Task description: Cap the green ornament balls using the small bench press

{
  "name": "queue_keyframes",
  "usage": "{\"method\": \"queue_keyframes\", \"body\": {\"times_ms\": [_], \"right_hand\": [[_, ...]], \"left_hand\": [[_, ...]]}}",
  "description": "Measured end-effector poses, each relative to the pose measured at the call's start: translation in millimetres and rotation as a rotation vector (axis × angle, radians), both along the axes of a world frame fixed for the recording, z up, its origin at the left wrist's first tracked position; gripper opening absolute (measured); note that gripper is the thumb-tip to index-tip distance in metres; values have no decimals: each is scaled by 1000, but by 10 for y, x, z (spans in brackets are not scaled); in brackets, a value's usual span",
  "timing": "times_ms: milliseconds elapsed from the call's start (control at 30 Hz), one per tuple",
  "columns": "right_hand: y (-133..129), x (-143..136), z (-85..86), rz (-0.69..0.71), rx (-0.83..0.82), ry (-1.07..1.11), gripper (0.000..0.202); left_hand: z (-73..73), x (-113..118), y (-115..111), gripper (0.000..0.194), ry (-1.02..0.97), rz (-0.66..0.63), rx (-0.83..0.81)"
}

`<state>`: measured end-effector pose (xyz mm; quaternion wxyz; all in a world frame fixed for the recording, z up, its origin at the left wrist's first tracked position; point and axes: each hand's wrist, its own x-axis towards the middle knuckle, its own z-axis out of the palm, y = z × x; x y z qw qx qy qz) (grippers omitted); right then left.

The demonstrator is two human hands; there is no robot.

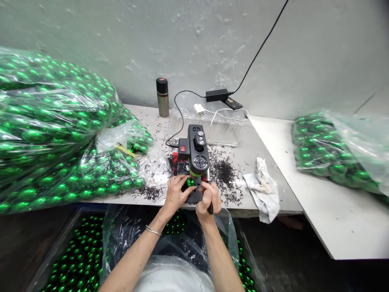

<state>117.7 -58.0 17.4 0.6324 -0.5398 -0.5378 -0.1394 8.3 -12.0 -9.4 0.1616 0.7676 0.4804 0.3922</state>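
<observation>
A black machine [199,152] with round vents and a red switch stands near the table's front edge. Under its head sits a shiny green ball [190,182]. My left hand [176,191] grips the ball from the left between thumb and fingers. On the right, my right hand [209,198] is closed around a black-handled tool [210,209], just beside the base of the machine. The tool's tip is too small to make out. Small black pieces [224,171] lie scattered to the right of the machine.
Large bags of green balls [51,121] fill the left side; another bag [334,154] lies at the right. A bottle [163,99], a power adapter [216,95], cables and a plastic tray [188,117] are behind. A cloth [263,190] hangs over the front edge.
</observation>
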Motion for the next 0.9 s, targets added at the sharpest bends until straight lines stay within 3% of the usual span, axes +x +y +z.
{"method": "queue_keyframes", "body": {"times_ms": [100, 233, 300, 400, 533, 667, 767, 900], "right_hand": [[17, 4, -45, -8, 12, -26, 28], [31, -4, -7, 93, 35, -18, 28], [17, -8, 115, 99, 30, 40, 27], [-47, 1, 433, 91, -70, 95, 27], [-152, 27, 859, 113, -240, 133, 29], [-196, 27, 976, 151, -304, 189, 30], [-187, 17, 934, 156, -287, 191, 29], [-171, 30, 919, 145, -223, 95, 25]], "left_hand": [[-10, 4, -1, 31, -18, -5, 19], [-24, 19, 38, 32, -43, -4, 22], [-21, 27, 65, 31, -61, -12, 10], [11, -2, 29, 31, -107, -23, -14], [61, -193, -288, 33, -126, -70, -28], [86, -511, -560, 52, -18, -115, -2], [179, -763, -343, 48, 48, 42, 43], [440, -1053, 384, 35, 235, 367, -29]]}}
